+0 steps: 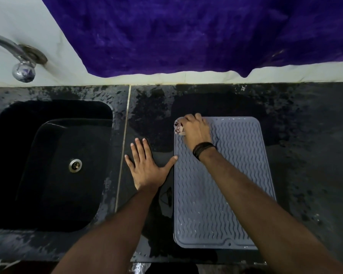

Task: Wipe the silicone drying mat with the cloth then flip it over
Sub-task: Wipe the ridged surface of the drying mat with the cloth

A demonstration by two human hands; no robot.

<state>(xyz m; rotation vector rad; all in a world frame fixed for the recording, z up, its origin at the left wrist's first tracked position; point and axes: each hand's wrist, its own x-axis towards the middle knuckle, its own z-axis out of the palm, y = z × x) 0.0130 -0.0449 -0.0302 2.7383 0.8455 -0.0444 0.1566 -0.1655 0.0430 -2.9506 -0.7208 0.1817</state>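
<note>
A grey silicone drying mat (222, 194) with wavy ridges lies flat on the black counter, right of the sink. My right hand (196, 131) is closed on a bunched, pale patterned cloth (179, 127) and presses it on the mat's far left corner. Most of the cloth is hidden under the hand. My left hand (147, 167) lies flat on the counter with fingers spread, and its thumb tip touches the mat's left edge.
A black sink (52, 165) with a metal drain fills the left side, with a chrome tap (18, 56) above it. The wet black counter (305, 155) extends right of the mat. A purple cloth (186, 32) hangs on the wall behind.
</note>
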